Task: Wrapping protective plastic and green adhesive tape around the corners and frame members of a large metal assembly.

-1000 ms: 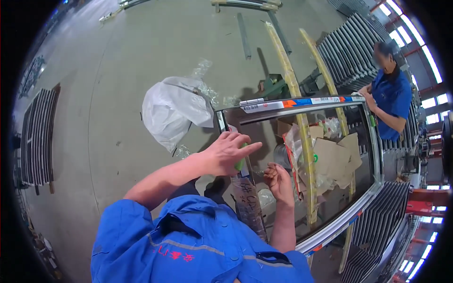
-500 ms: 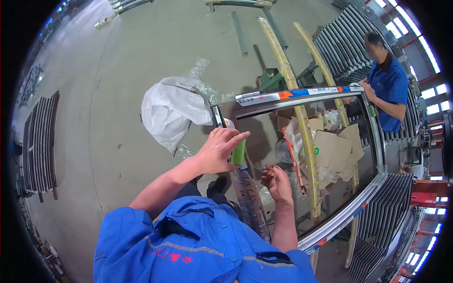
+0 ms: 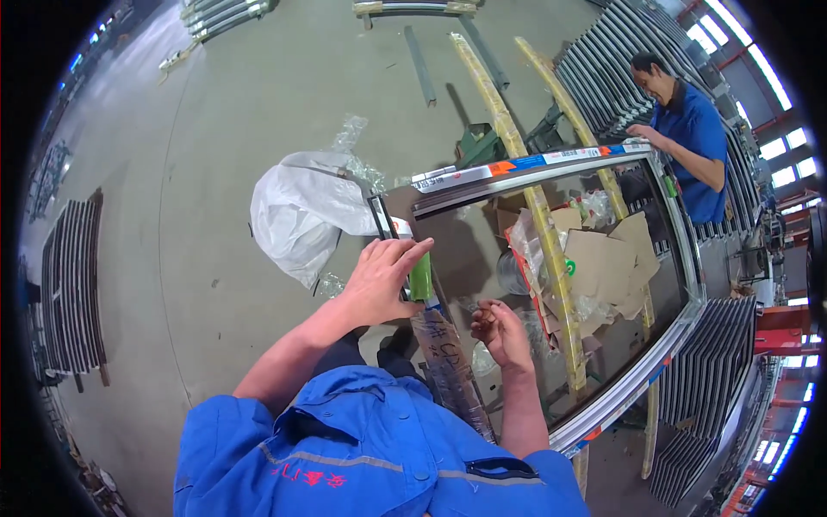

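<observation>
- Between the thumb and fingertips of the left hand (image 3: 379, 277), at its right edge, lies the green strip (image 3: 420, 277), on the left bar of the frame (image 3: 534, 175).
- The left hand is wide, back upward, thumb and fingers well apart across the strip's length; whether it presses on it, I cannot tell.
- Just below the left thumb, the brown wrap (image 3: 445, 349), with handwriting on it, runs along the same bar toward the body.
- The right hand (image 3: 505, 338) is narrow, fingers curled toward the thumb, to the right of the left hand and a little lower; I cannot tell whether it holds anything. The strip is ahead and to its left.
- Ahead of both hands runs the frame's top bar, with white, blue and orange labels; the opening extends to their right.
- Right of the right hand, the yellow beam (image 3: 551, 254) passes under the frame, with cardboard (image 3: 607, 263) beside it.
- Left of the left hand and ahead, the white bag (image 3: 297, 215) lies on the floor.
- Well apart, ahead and right of both hands, a person (image 3: 699, 142) in blue stands by the frame's far corner.
</observation>
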`<state>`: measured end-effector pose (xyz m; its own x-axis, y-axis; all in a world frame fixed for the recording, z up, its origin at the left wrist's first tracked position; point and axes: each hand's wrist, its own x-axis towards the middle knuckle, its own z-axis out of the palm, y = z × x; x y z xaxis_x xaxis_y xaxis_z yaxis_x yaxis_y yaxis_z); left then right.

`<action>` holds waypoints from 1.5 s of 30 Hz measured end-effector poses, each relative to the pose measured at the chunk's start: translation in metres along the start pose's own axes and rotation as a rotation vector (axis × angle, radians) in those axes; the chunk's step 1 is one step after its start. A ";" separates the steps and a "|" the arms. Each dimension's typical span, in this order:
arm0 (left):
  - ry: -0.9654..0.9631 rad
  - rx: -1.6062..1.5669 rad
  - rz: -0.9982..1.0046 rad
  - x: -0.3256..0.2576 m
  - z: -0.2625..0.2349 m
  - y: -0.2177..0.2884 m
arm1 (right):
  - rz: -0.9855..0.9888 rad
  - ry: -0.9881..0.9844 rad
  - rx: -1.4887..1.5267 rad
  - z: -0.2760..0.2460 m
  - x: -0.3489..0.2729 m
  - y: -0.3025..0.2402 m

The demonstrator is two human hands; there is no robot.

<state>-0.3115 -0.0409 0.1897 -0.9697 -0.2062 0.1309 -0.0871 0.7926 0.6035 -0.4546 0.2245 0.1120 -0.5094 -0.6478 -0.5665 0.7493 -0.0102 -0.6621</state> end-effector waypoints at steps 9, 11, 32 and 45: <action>-0.045 0.005 -0.027 0.006 -0.005 -0.002 | -0.045 -0.040 -0.068 0.005 0.003 -0.011; -0.041 0.010 0.018 0.009 -0.008 -0.003 | -0.059 -0.033 -0.091 0.005 0.004 -0.013; -0.041 -0.161 -0.035 0.006 -0.010 -0.011 | -0.093 -0.197 -0.347 0.074 0.029 0.001; -0.047 -0.162 -0.111 0.004 -0.003 0.009 | -0.221 -0.150 -0.456 0.064 0.014 0.001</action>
<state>-0.3159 -0.0364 0.1979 -0.9661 -0.2574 0.0216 -0.1603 0.6630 0.7313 -0.4332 0.1666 0.1349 -0.5436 -0.7696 -0.3349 0.3539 0.1516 -0.9229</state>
